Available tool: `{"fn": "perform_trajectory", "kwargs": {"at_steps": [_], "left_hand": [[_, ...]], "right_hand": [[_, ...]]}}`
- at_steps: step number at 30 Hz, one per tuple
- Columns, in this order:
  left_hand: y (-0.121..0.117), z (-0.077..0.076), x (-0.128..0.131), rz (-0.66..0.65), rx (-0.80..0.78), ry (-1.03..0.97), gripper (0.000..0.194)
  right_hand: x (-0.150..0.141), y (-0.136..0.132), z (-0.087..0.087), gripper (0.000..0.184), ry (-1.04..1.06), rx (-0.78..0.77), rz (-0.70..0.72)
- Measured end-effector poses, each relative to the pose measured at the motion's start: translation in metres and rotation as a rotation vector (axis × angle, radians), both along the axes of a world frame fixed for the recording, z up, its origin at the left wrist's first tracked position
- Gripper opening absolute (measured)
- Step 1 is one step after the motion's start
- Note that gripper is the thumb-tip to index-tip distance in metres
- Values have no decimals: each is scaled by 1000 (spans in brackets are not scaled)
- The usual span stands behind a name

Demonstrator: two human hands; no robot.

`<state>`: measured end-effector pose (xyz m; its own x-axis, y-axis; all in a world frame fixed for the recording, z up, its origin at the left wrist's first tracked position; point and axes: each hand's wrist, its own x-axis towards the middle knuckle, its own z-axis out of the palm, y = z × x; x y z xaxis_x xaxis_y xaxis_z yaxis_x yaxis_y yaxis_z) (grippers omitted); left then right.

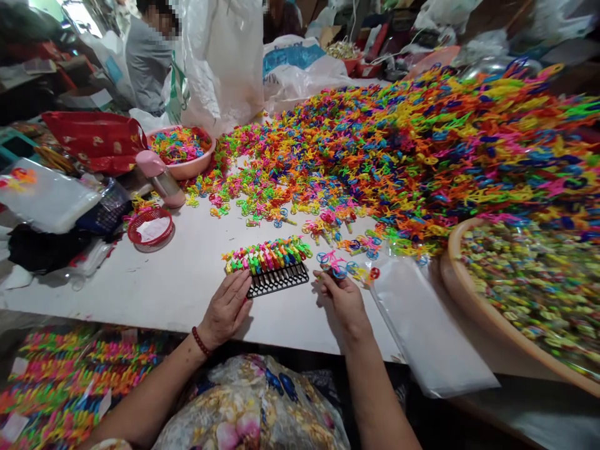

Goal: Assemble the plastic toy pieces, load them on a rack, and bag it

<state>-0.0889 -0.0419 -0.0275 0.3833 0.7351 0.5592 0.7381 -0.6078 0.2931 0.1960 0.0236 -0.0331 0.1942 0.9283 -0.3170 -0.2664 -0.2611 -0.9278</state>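
Observation:
On the white table, a black plastic rack carries a dense row of small colourful plastic toys along its far side. My left hand, a dark red bead bracelet at the wrist, grips the rack's left end with the fingers close together. Just right of the rack, my right hand pinches a small pink toy bicycle with blue wheels. Loose toy bicycles lie beyond my right fingers. The toy's lower part is hidden by my thumb and fingers.
A large heap of plastic toys covers the back and right. Clear plastic bags lie right of my hand, beside a big orange-rimmed basin. Leftward are a red basket, a pink-lidded bottle and a pink bowl. A person is behind.

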Motion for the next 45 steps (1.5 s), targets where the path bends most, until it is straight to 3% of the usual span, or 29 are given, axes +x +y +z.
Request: {"fn": "perform_trajectory", "kwargs": {"at_steps": [5, 9, 12, 15, 19, 29, 35, 40, 45], "left_hand": [[1, 0, -2, -21, -7, 15, 65], [2, 2, -4, -36, -36, -17, 67], [2, 2, -5, -25, -87, -63, 68], [2, 3, -5, -21, -111, -85, 68], [2, 4, -5, -19, -102, -81, 67], [4, 2, -6, -53, -20, -13, 65], [4, 3, -5, -24, -28, 52, 65], [3, 5, -6, -43, -38, 82, 65], [2, 8, -9, -46, -43, 161, 62]], "right_hand": [[-27, -17, -1, 46, -103, 73, 124], [-61, -36, -5, 37, -177, 146, 364], [-87, -43, -12, 31, -281, 306, 498], [-108, -41, -19, 26, -384, 449, 557], [-123, -36, -27, 26, -419, 515, 562], [-123, -27, -30, 18, -653, 663, 702], [-121, -18, -29, 7, -705, 658, 743], [-121, -18, -32, 9, -731, 682, 750], [-121, -17, -30, 18, -873, 715, 846]]}}
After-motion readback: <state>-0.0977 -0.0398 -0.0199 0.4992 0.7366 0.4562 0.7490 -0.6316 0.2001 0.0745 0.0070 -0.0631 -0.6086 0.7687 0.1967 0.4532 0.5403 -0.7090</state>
